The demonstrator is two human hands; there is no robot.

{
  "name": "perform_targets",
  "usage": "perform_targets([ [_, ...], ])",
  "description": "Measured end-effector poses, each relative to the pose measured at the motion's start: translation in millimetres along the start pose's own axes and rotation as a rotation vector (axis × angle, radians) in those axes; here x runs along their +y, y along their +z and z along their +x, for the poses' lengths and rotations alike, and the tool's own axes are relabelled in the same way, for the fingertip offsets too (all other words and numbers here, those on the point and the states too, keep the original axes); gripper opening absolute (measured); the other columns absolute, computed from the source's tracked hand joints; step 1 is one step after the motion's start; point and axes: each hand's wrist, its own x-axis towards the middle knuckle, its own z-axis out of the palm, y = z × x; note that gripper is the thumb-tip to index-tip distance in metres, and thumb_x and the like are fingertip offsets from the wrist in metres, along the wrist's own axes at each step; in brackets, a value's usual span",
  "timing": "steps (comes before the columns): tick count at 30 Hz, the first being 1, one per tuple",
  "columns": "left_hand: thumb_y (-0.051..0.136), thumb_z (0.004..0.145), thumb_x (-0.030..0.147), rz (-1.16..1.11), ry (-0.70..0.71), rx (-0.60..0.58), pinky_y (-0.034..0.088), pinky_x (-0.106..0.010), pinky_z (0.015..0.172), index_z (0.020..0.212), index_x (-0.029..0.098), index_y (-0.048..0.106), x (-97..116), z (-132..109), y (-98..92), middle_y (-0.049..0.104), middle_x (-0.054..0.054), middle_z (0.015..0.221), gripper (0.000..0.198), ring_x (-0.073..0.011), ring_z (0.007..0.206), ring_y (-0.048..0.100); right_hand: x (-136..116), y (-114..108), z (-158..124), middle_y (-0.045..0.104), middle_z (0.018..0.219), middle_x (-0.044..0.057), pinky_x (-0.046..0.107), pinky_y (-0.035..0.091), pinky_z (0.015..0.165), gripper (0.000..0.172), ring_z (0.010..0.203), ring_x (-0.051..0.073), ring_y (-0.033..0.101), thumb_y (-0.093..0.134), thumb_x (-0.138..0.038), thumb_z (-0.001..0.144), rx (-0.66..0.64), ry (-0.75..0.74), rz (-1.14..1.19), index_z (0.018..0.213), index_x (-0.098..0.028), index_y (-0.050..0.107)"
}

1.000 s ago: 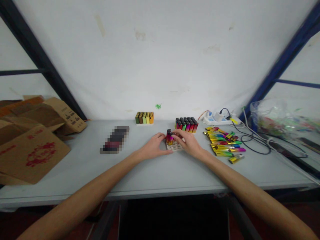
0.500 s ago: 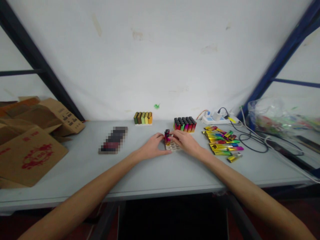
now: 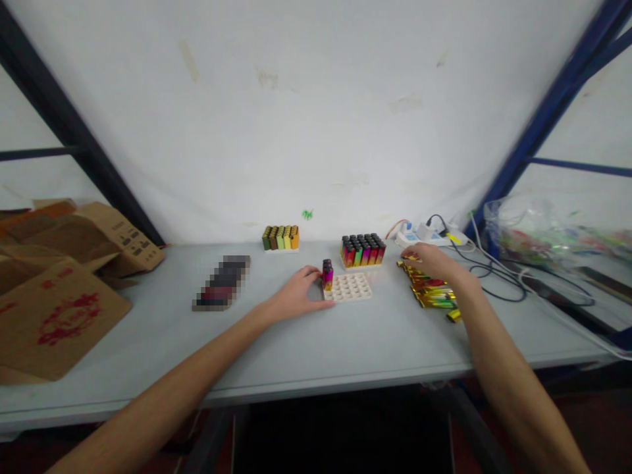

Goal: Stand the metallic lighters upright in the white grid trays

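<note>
Your left grip (image 3: 295, 294) curves around the left end of a white tray (image 3: 351, 288), thumb and fingers parted; whether it presses on the tray, you cannot tell from here. Your right grip (image 3: 428, 258) is bent down over the pile of loose lighters (image 3: 435, 297), its fingertips hidden, so you cannot tell if it has closed on one.

Just right of your left fingers, a short row of lighters (image 3: 328, 276) stands upright in the tray's leftmost column, black-topped, their glossy bodies running from magenta to gold. The remaining cells are bare round hollows. The pile under your right grip lies flat and jumbled, mostly shiny gold with touches of red and green.

Between your grips and farther back stands a filled tray of lighters (image 3: 363, 251) in red, green and purple, with black tops. Behind your left grip is a set of green, brown, yellow and orange lighters (image 3: 281, 238).

The surface (image 3: 276, 349) beneath is pale grey. Left of your left grip lie a pixelated dark item (image 3: 223, 283) and, farther out, folded cardboard (image 3: 79, 316). Beyond your right grip are a white power strip (image 3: 427, 234), tangled cables (image 3: 516, 289) and clear plastic (image 3: 526, 224). A scuffed white wall (image 3: 316, 118) rises behind everything.
</note>
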Motion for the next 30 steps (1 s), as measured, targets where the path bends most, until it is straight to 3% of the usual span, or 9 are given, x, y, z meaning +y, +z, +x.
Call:
perform_targets([
  [3, 0.076, 0.077, 0.065, 0.0, 0.004, 0.001, 0.045, -0.047, 0.115, 0.122, 0.017, 0.064, -0.8, -0.6, -0.1, 0.059, -0.014, 0.13, 0.067, -0.0314, 0.122, 0.06, 30.1, 2.8, -8.0, 0.072, 0.128, 0.015, 0.038, 0.051, 0.102, 0.04, 0.116, 0.031, 0.068, 0.054, -0.019, 0.09, -0.093, 0.058, -0.005, 0.125, -0.013, 0.073],
  [7, 0.075, 0.077, 0.067, -0.003, 0.004, 0.006, 0.046, -0.048, 0.114, 0.122, 0.017, 0.065, -1.0, -0.7, -0.3, 0.06, -0.014, 0.129, 0.067, -0.032, 0.121, 0.061, 41.6, 7.0, -12.4, 0.066, 0.141, 0.006, 0.037, 0.047, 0.111, 0.056, 0.127, 0.028, 0.064, 0.059, -0.012, 0.08, -0.16, 0.064, 0.054, 0.134, -0.024, 0.069],
  [10, 0.075, 0.076, 0.067, -0.003, -0.002, 0.008, 0.047, -0.048, 0.114, 0.121, 0.018, 0.065, -1.1, -0.6, -0.3, 0.06, -0.014, 0.129, 0.067, -0.032, 0.121, 0.061, 34.7, 8.0, -9.9, 0.069, 0.136, 0.011, 0.041, 0.05, 0.107, 0.051, 0.123, 0.031, 0.066, 0.065, -0.018, 0.078, -0.14, 0.046, 0.098, 0.129, -0.02, 0.072],
  [15, 0.075, 0.075, 0.068, -0.003, 0.008, 0.025, 0.048, -0.048, 0.113, 0.12, 0.02, 0.066, -1.8, -0.8, 0.0, 0.061, -0.012, 0.129, 0.067, -0.0321, 0.12, 0.062, 15.1, 9.5, -4.4, 0.076, 0.113, 0.011, 0.035, 0.054, 0.086, 0.033, 0.097, 0.027, 0.071, 0.071, -0.034, 0.081, -0.134, -0.032, 0.175, 0.11, -0.019, 0.075],
  [21, 0.074, 0.077, 0.067, 0.009, 0.008, 0.007, 0.047, -0.048, 0.113, 0.122, 0.017, 0.065, -0.5, -1.3, -1.5, 0.061, -0.014, 0.129, 0.067, -0.0316, 0.12, 0.061, -5.0, 7.6, -1.7, 0.078, 0.104, 0.012, 0.034, 0.051, 0.087, 0.028, 0.096, 0.027, 0.07, 0.072, -0.038, 0.081, -0.097, -0.14, 0.162, 0.101, -0.018, 0.079],
  [30, 0.075, 0.077, 0.066, -0.002, 0.007, 0.0, 0.047, -0.048, 0.114, 0.121, 0.019, 0.065, 1.3, -1.4, -2.3, 0.061, -0.013, 0.129, 0.065, -0.0316, 0.121, 0.061, -30.0, 7.3, -6.0, 0.079, 0.101, 0.011, 0.037, 0.052, 0.084, 0.036, 0.09, 0.029, 0.07, 0.059, -0.05, 0.093, -0.016, -0.217, 0.321, 0.096, -0.021, 0.08],
])
